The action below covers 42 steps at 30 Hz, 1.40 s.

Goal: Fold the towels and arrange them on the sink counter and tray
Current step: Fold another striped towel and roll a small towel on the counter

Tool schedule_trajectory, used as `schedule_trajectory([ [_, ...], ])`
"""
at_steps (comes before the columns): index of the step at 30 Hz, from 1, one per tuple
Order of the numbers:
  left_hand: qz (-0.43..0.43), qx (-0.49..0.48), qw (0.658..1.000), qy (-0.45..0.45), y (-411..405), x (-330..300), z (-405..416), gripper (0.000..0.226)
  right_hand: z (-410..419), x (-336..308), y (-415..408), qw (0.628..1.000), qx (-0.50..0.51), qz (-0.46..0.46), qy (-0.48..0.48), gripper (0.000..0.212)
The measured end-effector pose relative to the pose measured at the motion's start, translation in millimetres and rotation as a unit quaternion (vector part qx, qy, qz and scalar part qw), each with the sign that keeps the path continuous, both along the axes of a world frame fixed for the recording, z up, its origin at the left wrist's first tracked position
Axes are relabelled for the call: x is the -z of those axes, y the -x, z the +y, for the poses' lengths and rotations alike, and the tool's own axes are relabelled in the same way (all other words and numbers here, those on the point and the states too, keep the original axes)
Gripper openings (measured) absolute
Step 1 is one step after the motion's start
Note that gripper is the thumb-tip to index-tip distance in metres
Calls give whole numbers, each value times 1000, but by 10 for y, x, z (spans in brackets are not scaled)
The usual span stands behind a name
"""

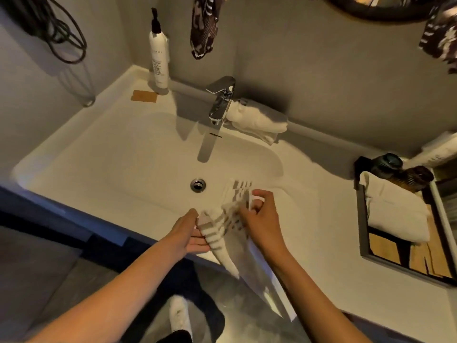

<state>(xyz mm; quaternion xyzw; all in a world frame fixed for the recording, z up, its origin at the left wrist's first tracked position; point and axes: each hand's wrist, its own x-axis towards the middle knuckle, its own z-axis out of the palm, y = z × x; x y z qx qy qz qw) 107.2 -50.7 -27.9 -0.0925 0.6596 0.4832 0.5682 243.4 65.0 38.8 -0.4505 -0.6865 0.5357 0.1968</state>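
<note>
Both hands, left hand [189,231], right hand [259,219], gripping striped towel [222,233] over sink [123,169] front edge

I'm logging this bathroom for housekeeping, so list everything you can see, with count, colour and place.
striped towel: one, white with grey stripes, held over the basin's front edge
folded towel: one, white, on the counter right of the tap
tray towel: one, white, folded on the tray
tray: one, dark-framed, on the counter at right
jars: two, dark, at the tray's far end
sink: one, white
tap: one, chrome, behind the basin
pump bottle: one, white, back left corner
card: one, tan, beside the bottle
left hand: grip on the striped towel
right hand: grip on the striped towel
</note>
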Motion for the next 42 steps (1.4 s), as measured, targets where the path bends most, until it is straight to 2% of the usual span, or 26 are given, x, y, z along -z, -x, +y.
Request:
schedule_trajectory([
  [1,-12,-17,1000,-10,16,26,-50,53,-159,4,11,998,-67,9,8,26],
  [2,-17,-20,1000,-12,19,12,-106,63,-312,90,3,988,-152,-19,-2,20],
  [4,17,1,1000,-1,0,11,-177,65,-492,298,-80,954,-275,-110,-46,5],
  [5,47,18,999,11,-18,12,-195,59,-518,406,-138,945,-294,-132,-56,14],
  [8,116,42,992,40,-62,-38,-211,45,-459,545,-248,965,-225,-135,-27,17],
  [11,147,29,988,44,-104,-116,-186,54,-353,507,-276,985,-129,-116,-4,12],
  [13,184,61,979,64,-131,-105,-153,62,-285,456,-236,991,-98,-81,37,10],
  [15,222,83,967,91,-163,-92,-131,49,-258,375,-188,992,-88,-61,69,26],
  [16,225,79,966,99,-180,-93,-128,40,-233,357,-169,994,-83,-57,40,35],
  [18,194,39,976,93,-194,-97,-149,33,-194,314,-141,994,-73,-63,-51,37],
  [21,203,33,977,54,-220,-130,-222,46,-183,229,-92,992,-35,-43,-116,26],
  [22,236,75,967,55,-244,-116,-237,55,-198,192,-78,991,-35,-37,-126,25],
  [24,323,181,923,103,-295,-53,-234,69,-225,186,-55,989,-51,-37,-131,26],
  [26,398,200,886,126,-303,-1,-205,49,-238,228,-64,988,-74,-44,-130,23],
  [27,405,169,890,120,-288,-21,-201,35,-226,225,-75,986,-82,-47,-140,22],
  [28,373,112,916,99,-255,2,-210,29,-196,234,-85,983,-86,-41,-157,22],
  [30,248,-12,967,49,-227,2,-274,27,-155,203,-75,976,-71,-20,-204,20],
  [32,164,-58,985,15,-211,0,-358,23,-208,194,3,965,-69,-29,-252,19],
  [33,129,-69,989,8,-225,-22,-397,23,-277,235,66,952,-109,-63,-279,21],
  [35,59,-109,992,-32,-229,-50,-497,27,-506,345,186,897,-276,-147,-311,30],
  [37,10,-131,988,-78,-202,-93,-550,38,-685,456,223,863,-404,-166,-253,45],
  [38,44,-99,992,-60,-169,-100,-577,40,-705,476,191,875,-419,-145,-194,46],
  [39,122,-28,992,-8,-122,-98,-581,39,-626,508,128,896,-403,-123,-140,42],
  [40,235,58,968,71,-53,-63,-599,37,-499,518,51,917,-365,-106,-120,36],
  [41,366,137,908,150,18,-23,-599,35,-276,553,-43,933,-311,-110,-142,31],
  [42,465,169,850,180,75,-20,-573,30,-13,575,-153,942,-246,-135,-184,25],
])
